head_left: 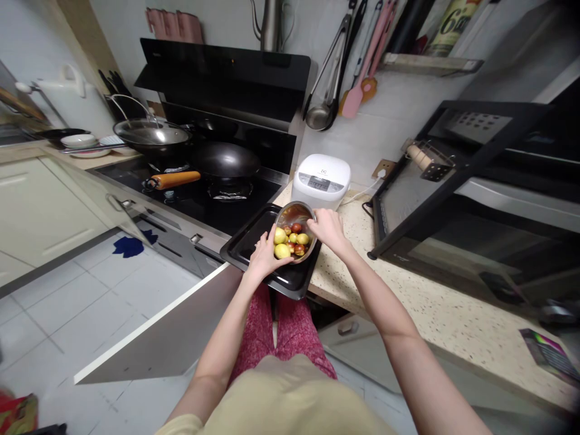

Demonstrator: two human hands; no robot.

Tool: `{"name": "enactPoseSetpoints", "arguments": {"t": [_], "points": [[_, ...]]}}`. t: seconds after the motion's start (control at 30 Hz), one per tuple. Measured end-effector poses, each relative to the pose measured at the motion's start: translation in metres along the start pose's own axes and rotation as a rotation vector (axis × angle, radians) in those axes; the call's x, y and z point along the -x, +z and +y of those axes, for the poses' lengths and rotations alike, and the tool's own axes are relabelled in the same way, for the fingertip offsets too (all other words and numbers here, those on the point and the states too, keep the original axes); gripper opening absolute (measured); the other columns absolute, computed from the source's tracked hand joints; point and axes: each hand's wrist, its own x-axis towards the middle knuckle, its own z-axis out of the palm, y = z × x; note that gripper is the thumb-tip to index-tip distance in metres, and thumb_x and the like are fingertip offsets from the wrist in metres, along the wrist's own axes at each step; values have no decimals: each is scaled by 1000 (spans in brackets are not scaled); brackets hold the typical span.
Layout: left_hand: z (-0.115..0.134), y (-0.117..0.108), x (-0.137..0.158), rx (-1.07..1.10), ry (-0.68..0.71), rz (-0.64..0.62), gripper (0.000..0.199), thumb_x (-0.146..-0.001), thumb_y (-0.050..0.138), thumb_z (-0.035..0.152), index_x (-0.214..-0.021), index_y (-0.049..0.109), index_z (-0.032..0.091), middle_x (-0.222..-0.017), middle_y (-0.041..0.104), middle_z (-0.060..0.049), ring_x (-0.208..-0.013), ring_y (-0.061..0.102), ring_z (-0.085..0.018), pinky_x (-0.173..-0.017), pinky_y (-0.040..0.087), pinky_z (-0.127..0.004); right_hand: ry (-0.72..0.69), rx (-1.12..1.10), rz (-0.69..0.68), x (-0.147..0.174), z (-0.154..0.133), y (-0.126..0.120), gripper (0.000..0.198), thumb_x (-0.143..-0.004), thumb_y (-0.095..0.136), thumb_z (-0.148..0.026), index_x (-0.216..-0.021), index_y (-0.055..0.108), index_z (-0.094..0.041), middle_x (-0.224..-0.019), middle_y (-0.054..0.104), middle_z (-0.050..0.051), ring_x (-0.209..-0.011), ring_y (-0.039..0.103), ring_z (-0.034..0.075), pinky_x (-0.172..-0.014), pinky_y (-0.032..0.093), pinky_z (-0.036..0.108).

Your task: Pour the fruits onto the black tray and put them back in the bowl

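Note:
A metal bowl (294,212) is tilted toward me over a black baking tray (247,244). Inside it lie several round pieces, some yellow (281,251) and some reddish brown (296,228); they look like small fruits or vegetables, but I cannot tell the kind. My right hand (330,226) grips the bowl's rim on the right side. On the opposite side, my left hand (265,257) is curved round the bowl's lower left edge, with its thumb along the near rim and its fingers close beside the yellow pieces.
A white rice cooker (322,175) stands just behind the bowl. To the left, a gas stove (190,199) holds a wok (226,160) and a lidded pan (151,136). A black oven (453,199) is at the right. An opened cabinet door (167,332) juts out below left.

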Motion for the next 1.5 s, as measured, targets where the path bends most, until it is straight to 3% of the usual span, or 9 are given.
{"name": "enactPoseSetpoints", "arguments": {"t": [0.27, 0.57, 0.77, 1.23, 1.37, 1.5], "points": [[7, -5, 3, -92, -15, -40, 120, -78, 86, 38, -168, 7, 26, -167, 27, -28, -151, 38, -48, -111, 43, -60, 7, 58, -14, -5, 4, -9, 31, -91, 50, -22, -106, 76, -14, -112, 78, 19, -105, 71, 30, -80, 44, 31], [9, -3, 5, -131, 4, -33, 119, -80, 86, 38, -167, 5, 25, -168, 23, -32, -156, 29, -47, -114, 38, -64, 18, 102, -10, -10, 11, -14, 29, -88, 52, -22, -102, 77, -14, -111, 78, 19, -100, 72, 29, -78, 44, 31], [7, 5, 4, -198, 152, -3, 107, -83, 83, 40, -166, 17, 26, -172, 19, -26, -162, 11, -41, -123, 22, -68, 29, 129, 7, -10, 13, -20, 29, -88, 52, -21, -100, 77, -13, -105, 79, 20, -100, 72, 31, -76, 43, 33], [8, 7, 4, -281, 149, -49, 99, -85, 83, 40, -164, 27, 21, -172, 15, -28, -162, 9, -44, -122, 19, -73, 100, 173, 80, -8, 22, -28, 32, -90, 51, -18, -106, 77, -8, -107, 76, 26, -102, 71, 35, -81, 48, 36], [5, 9, 5, -292, 167, -36, 99, -83, 84, 40, -163, 28, 24, -172, 16, -27, -162, 9, -43, -121, 19, -74, 174, 129, 157, 7, 38, -34, 36, -91, 49, -20, -112, 76, -11, -106, 75, 23, -98, 70, 33, -81, 46, 36], [5, 9, 7, -292, 191, -29, 96, -85, 82, 39, -163, 28, 23, -172, 16, -27, -162, 8, -43, -122, 19, -73, 313, 17, 274, 36, 77, -29, 39, -88, 48, -24, -113, 76, -17, -97, 77, 18, -85, 68, 28, -73, 43, 33]]}}
